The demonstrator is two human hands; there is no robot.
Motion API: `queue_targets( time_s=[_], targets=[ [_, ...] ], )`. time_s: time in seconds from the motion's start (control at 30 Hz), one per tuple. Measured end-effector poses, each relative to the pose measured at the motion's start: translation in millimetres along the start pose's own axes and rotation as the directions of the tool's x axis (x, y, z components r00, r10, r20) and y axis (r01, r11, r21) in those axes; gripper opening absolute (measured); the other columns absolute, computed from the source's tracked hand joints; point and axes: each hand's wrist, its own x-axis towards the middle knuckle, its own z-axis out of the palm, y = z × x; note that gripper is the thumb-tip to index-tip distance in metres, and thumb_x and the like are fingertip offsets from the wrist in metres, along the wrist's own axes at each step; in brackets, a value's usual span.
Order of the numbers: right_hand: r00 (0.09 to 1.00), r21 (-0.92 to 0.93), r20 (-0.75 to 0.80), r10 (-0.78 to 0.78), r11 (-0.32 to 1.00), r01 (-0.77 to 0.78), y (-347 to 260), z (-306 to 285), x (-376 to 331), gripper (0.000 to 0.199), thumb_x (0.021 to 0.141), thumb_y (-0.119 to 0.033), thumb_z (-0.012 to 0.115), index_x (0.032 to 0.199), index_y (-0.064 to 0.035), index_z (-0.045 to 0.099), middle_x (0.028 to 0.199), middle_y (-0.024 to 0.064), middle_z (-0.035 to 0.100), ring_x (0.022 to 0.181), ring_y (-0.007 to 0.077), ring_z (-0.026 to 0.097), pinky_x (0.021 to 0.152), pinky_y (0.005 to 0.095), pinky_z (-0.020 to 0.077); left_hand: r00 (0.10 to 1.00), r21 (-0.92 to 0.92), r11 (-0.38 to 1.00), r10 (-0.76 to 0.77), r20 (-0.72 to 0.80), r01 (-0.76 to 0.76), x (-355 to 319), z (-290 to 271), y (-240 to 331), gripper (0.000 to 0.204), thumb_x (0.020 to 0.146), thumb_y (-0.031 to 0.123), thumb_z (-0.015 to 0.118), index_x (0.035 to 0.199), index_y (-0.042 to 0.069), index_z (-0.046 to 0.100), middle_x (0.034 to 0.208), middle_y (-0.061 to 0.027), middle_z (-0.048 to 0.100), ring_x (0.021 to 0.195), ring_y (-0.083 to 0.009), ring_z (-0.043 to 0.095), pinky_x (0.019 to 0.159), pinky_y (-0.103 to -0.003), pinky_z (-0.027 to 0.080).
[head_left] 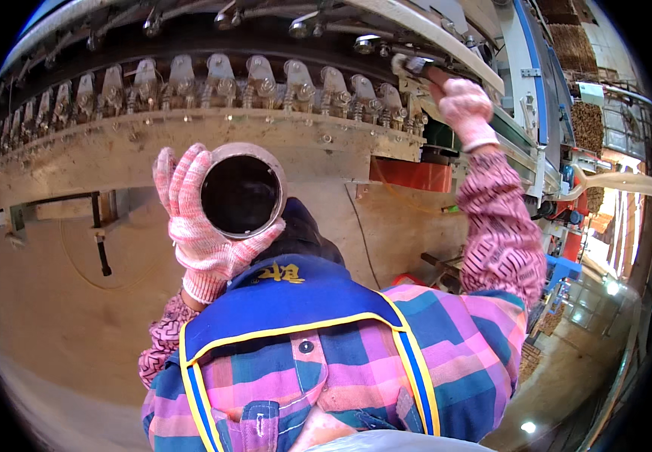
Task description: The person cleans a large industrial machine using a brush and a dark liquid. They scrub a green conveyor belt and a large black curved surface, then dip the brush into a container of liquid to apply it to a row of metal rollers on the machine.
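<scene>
My left hand (202,222), in a pink-and-white knitted glove, is wrapped round the side of an open round can (281,177). The can has a greyish rim, and its inside is dark; I cannot tell what it contains. My right hand (464,110), gloved the same way, reaches forward to the machine. It is closed on the brown handle of a brush-like tool (410,65) with a metal band and a pale end. That end is beside the right end of a row of metal brackets (262,75) with springs and bolts.
The long machine beam (190,139) spans the space ahead of me. A rail with round fittings (298,29) runs above the brackets. A black hose end (105,260) hangs at left. At right are a red panel (416,173), a blue-edged frame (531,75) and stacked brown material (588,128).
</scene>
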Motion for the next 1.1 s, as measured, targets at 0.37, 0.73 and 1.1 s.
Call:
queue_targets(
  time_s=[0.37, 0.73, 1.1],
  targets=[
    [0.971, -0.298, -0.005, -0.241, 0.927, 0.228, 11.3, 1.2, 26.5, 0.038, 0.099, -0.043, 0.054, 0.130, -0.0243, 0.063, 0.098, 0.0111, 0.072, 0.090, 0.0311, 0.071, 0.078, 0.0432, 0.0578, 0.998, 0.006, 0.999, -0.052, 0.021, 0.052, -2.9, -7.8, -1.3, 0.105, 0.061, 0.053, 0.091, 0.145, 0.006, 0.047, 0.146, -0.0154, 0.050, 0.146, -0.0419, 0.029, 0.120, -0.053, 0.027],
    [0.936, -0.038, -0.179, -0.303, 0.953, 0.302, 32.1, -11.9, 22.5, 0.035, 0.097, -0.044, 0.058, 0.120, -0.0211, 0.070, 0.088, 0.0136, 0.072, 0.084, 0.0333, 0.071, 0.075, 0.0472, 0.0575, 0.997, 0.028, 0.997, -0.076, 0.008, 0.076, -4.6, -9.7, -3.1, 0.108, 0.061, 0.059, 0.089, 0.146, 0.007, 0.047, 0.149, -0.0137, 0.048, 0.148, -0.0391, 0.028, 0.121, -0.052, 0.026],
    [0.933, -0.106, -0.153, -0.326, 0.944, 0.312, 38.5, -27.3, -14.6, 0.028, 0.096, -0.037, 0.059, 0.123, -0.0291, 0.064, 0.085, 0.0104, 0.068, 0.079, 0.0300, 0.070, 0.069, 0.0445, 0.0566, 0.998, 0.028, 0.998, -0.061, 0.004, 0.061, -4.2, -7.6, -5.6, 0.106, 0.063, 0.058, 0.089, 0.146, 0.008, 0.046, 0.149, -0.0139, 0.048, 0.147, -0.0414, 0.028, 0.120, -0.053, 0.028]
  ],
)
